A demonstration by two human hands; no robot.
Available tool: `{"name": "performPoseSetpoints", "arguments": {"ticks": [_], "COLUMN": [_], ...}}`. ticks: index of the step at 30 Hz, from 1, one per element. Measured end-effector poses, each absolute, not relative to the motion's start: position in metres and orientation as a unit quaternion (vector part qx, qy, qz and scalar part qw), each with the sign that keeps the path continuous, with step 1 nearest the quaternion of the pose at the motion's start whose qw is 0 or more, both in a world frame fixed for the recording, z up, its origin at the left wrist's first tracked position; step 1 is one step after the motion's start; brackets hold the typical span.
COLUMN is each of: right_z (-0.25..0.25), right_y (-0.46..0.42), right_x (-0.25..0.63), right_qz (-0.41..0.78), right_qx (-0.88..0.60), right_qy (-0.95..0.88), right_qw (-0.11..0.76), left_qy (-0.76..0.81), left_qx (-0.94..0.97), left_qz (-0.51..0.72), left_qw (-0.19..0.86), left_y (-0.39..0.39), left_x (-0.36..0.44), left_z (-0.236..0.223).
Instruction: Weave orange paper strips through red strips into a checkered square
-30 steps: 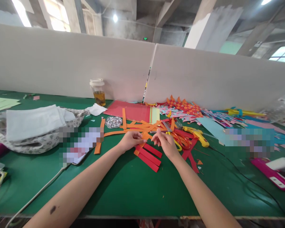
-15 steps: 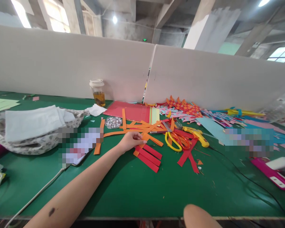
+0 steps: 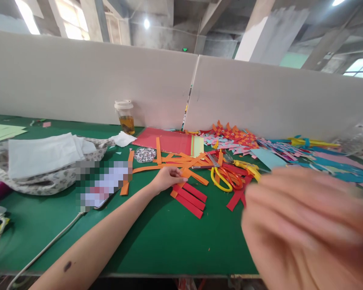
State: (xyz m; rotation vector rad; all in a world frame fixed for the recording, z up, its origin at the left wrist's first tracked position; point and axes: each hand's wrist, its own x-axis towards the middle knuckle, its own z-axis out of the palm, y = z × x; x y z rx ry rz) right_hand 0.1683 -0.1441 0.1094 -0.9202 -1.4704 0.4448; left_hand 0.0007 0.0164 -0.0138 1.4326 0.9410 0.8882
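With our left hand (image 3: 168,179), we are pinching the orange end of a strip piece (image 3: 190,198) between thumb and fingers; its red strips are fanning out toward the lower right, lying over the green tabletop (image 3: 169,245). Our right hand (image 3: 302,225) is looming large and blurred at the lower right, well apart from the piece, its fingers bending; we cannot tell whether it is gripping anything. Just beyond our left hand, loose orange strips (image 3: 169,160) are lying crisscrossed. To the right of these, we are seeing scissors (image 3: 215,162) with yellow and orange-red handles, and a yellow glue gun (image 3: 252,171) is resting beside them, partly hidden by our right hand. A bag of small round pieces (image 3: 144,155) is sitting left of the loose strips, near a red sheet (image 3: 166,141), while a lidded cup (image 3: 126,121) is standing upright by the partition (image 3: 78,80).
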Motion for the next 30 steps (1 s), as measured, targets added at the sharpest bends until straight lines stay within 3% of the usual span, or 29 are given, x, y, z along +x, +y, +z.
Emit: {"name": "performPoseSetpoints", "arguments": {"ticks": [4,9,12,30], "right_z": [0.094,0.021,0.001,0.014], "right_y": [-0.063,-0.009,-0.007,-0.017], "right_x": [0.154,0.165,0.167,0.175], "right_qz": [0.289,0.340,0.354,0.221], "right_qx": [-0.435,-0.524,-0.522,-0.547], "right_qy": [-0.539,-0.572,-0.585,-0.608], "right_qw": [0.662,0.531,0.510,0.530], "left_qy": [0.403,0.401,0.404,0.382], "left_qx": [0.606,0.612,0.617,0.614], "left_qz": [0.376,0.374,0.375,0.325], "left_qw": [0.573,0.570,0.562,0.609], "left_y": [0.016,0.015,0.014,0.017], "left_x": [0.001,0.001,0.001,-0.004], "left_z": [-0.012,-0.010,-0.009,-0.008]}}
